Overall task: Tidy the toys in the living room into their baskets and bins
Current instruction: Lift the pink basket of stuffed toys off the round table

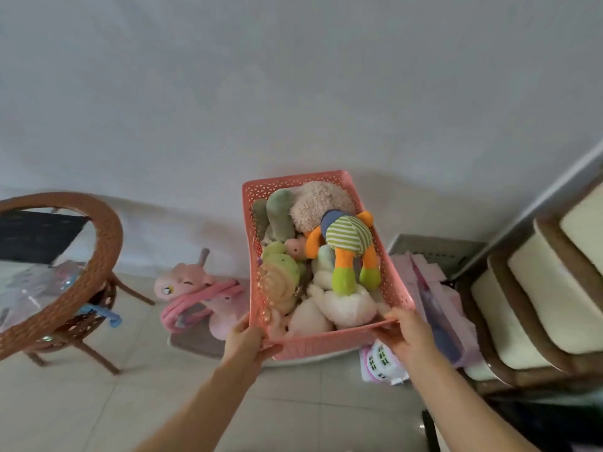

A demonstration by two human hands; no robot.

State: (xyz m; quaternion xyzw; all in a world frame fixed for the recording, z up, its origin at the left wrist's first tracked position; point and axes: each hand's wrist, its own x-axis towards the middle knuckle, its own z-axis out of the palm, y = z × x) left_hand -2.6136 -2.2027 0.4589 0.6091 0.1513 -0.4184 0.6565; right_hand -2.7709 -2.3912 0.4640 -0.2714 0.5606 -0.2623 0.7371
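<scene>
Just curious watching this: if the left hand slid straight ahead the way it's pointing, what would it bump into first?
The left hand grips the pink basket's near rim, so it would probably meet the plush toys packed inside first; depth is hard to judge.

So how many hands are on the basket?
2: the left hand grips the near-left corner of the basket, and the right hand grips the near-right corner.

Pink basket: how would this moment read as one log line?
left hand grips pink basket near rim | right hand grips same rim | basket full of plush toys
</scene>
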